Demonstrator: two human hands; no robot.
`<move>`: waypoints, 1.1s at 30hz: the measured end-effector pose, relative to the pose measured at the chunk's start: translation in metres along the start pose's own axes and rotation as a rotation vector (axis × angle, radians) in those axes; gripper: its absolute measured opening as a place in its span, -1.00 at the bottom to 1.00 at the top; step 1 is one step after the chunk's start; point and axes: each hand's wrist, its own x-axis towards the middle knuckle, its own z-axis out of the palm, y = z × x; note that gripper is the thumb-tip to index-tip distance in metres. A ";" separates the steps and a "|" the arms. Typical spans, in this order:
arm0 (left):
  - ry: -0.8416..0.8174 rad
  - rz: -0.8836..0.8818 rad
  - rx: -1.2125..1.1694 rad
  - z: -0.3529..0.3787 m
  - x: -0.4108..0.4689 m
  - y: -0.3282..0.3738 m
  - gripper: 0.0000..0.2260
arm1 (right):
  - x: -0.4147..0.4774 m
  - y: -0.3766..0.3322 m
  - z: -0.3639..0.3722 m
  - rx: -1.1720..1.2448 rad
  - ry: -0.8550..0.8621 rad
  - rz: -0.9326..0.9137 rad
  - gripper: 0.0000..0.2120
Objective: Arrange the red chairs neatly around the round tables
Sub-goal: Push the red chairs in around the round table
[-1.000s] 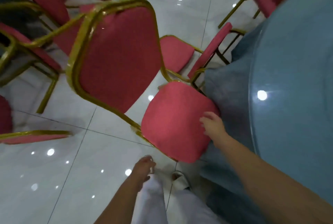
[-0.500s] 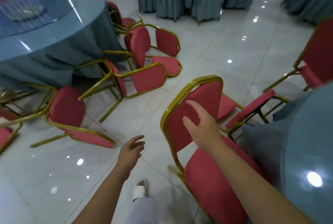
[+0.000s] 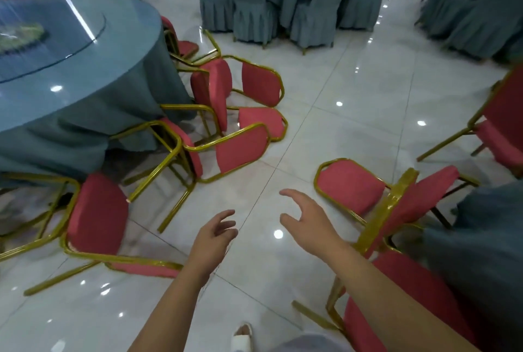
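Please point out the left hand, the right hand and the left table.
left hand [image 3: 213, 238], head view, back of hand.
right hand [image 3: 307, 221], head view, back of hand.
left table [image 3: 119, 63], head view, bare top.

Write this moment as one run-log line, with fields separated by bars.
left hand: open, empty | right hand: open, empty | tipped red chairs: on floor beside round table

Glossy white tiled floor [image 3: 353, 131], light spots; grey-blue covered chairs [image 3: 254, 15] behind.
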 end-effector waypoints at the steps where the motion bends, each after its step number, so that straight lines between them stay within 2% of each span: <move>1: -0.015 -0.004 0.006 -0.006 0.017 0.005 -0.67 | 0.010 0.000 0.001 0.006 0.016 0.029 -0.53; 9: -0.229 -0.010 0.087 0.017 0.165 0.062 -0.68 | 0.121 0.032 -0.031 0.107 0.202 0.256 -0.55; 17: -0.313 -0.032 0.238 0.056 0.331 0.153 -0.70 | 0.293 0.060 -0.079 0.321 0.307 0.394 -0.58; 22: -0.332 0.039 0.207 0.082 0.432 0.215 -0.66 | 0.387 0.082 -0.135 0.369 0.423 0.411 -0.63; 27: -0.375 -0.020 0.144 0.111 0.527 0.252 -0.71 | 0.462 0.107 -0.179 0.345 0.497 0.487 -0.65; 33: -0.444 -0.047 0.147 0.165 0.683 0.307 -0.77 | 0.552 0.134 -0.256 0.257 0.702 0.597 -0.69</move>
